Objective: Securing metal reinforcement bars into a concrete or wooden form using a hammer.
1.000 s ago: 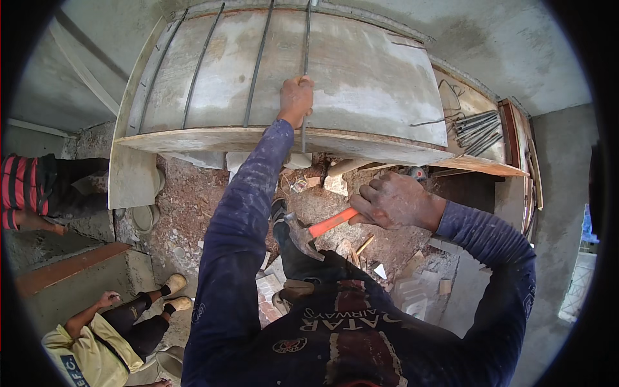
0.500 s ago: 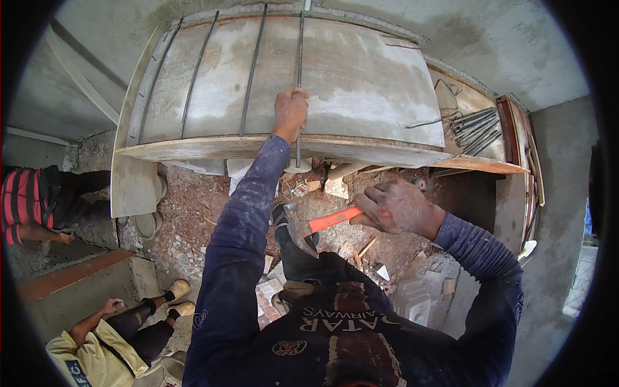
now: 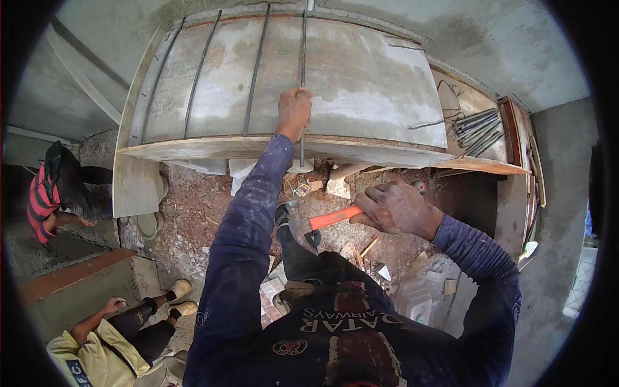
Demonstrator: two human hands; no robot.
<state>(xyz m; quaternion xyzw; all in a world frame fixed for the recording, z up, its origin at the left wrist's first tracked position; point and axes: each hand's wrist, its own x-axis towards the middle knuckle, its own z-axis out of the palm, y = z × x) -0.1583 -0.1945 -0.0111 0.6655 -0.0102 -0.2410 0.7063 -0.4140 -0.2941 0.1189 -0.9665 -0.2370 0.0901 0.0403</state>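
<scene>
My left hand (image 3: 294,115) is closed around a steel reinforcing bar (image 3: 303,55), near the front edge of a raised panel (image 3: 374,84). The bar lies front to back across the panel, and its near end sticks out past the front edge. My right hand (image 3: 400,208) grips a hammer (image 3: 334,218) by its orange handle, below and to the right of the panel's edge. The hammer's head points left and is hard to make out against the ground. More bars (image 3: 256,71) lie spaced apart on the panel, left of my left hand.
A bundle of short bars (image 3: 478,131) rests at the panel's right end. Rubble (image 3: 193,213) covers the ground below. Two people are at the left, one in a striped shirt (image 3: 44,205), one in a yellow shirt (image 3: 97,353). A plank (image 3: 77,276) lies between them.
The person in the striped shirt has shifted position. My hands keep their grips on the bar and the hammer and have hardly moved. The hammer's head now shows less clearly.
</scene>
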